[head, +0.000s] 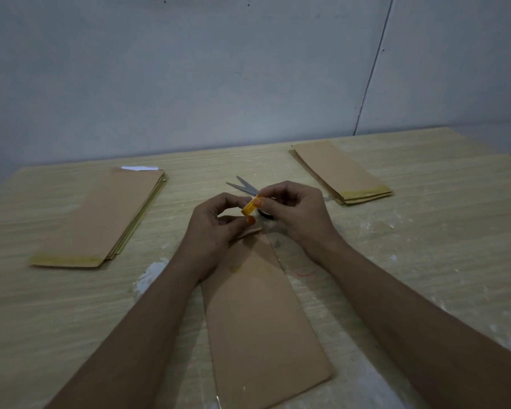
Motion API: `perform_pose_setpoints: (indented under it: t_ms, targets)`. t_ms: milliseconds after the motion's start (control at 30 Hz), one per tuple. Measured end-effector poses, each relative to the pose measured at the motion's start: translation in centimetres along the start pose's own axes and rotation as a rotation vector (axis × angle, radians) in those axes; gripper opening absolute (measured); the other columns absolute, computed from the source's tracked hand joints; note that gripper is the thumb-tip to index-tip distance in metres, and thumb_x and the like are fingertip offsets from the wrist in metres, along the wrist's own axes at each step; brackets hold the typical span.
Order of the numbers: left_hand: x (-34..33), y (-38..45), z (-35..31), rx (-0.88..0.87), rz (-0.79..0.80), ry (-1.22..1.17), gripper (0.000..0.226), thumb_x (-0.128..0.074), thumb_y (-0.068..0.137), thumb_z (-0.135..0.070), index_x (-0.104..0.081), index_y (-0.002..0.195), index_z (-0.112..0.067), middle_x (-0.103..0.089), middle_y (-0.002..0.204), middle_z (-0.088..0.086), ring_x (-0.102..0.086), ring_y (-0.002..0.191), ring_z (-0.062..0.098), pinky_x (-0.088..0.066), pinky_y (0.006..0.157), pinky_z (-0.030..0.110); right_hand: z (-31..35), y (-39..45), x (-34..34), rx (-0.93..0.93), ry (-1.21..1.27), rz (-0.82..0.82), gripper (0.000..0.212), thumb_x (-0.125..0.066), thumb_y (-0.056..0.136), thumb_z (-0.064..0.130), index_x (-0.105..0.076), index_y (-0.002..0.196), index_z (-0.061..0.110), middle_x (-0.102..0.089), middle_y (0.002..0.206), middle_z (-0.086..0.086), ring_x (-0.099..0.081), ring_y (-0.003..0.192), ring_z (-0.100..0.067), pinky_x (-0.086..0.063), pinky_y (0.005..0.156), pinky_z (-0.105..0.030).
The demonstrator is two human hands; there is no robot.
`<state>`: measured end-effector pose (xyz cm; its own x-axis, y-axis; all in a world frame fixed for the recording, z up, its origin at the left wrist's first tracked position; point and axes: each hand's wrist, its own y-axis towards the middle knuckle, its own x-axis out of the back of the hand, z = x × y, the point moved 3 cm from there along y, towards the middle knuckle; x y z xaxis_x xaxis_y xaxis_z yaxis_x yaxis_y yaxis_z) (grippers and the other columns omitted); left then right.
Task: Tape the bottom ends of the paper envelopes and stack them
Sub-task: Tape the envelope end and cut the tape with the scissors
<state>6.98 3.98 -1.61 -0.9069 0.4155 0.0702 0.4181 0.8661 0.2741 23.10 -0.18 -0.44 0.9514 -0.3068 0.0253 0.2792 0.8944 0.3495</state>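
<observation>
A brown paper envelope (260, 314) lies lengthwise on the table in front of me. Its far end is partly hidden under my hands. My left hand (210, 231) holds that far end between curled fingers and thumb. Just above it, my right hand (295, 214) pinches a short yellowish strip of tape (250, 207) between thumb and fingertips. The strip hangs between both hands, and its lower end touches my left fingertips. A dark tape roll (266, 215) shows only as a sliver behind the hands.
A stack of brown envelopes (101, 222) with yellow tape along the near end lies at the left. A smaller taped stack (341, 172) lies at the back right. Scissors (242, 185) lie just beyond my hands. The wooden table (440, 231) carries white smears; a wall stands behind.
</observation>
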Motion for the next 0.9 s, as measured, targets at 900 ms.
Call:
perform_pose_setpoints:
  t_ms: [900]
  targets:
    - [0.1, -0.1, -0.8, -0.001, -0.108, -0.069, 0.016, -0.067, 0.09, -0.003, -0.06, 0.08, -0.014, -0.056, 0.073, 0.008, -0.039, 0.056, 0.009, -0.033, 0.052, 0.022, -0.1, -0.2, -1.3, -0.393, 0.096, -0.055, 0.008, -0.068, 0.09, 0.008, -0.07, 0.083, 0.004, -0.061, 0.061, -0.004, -0.052, 0.05, -0.006, -0.042, 0.052, -0.018]
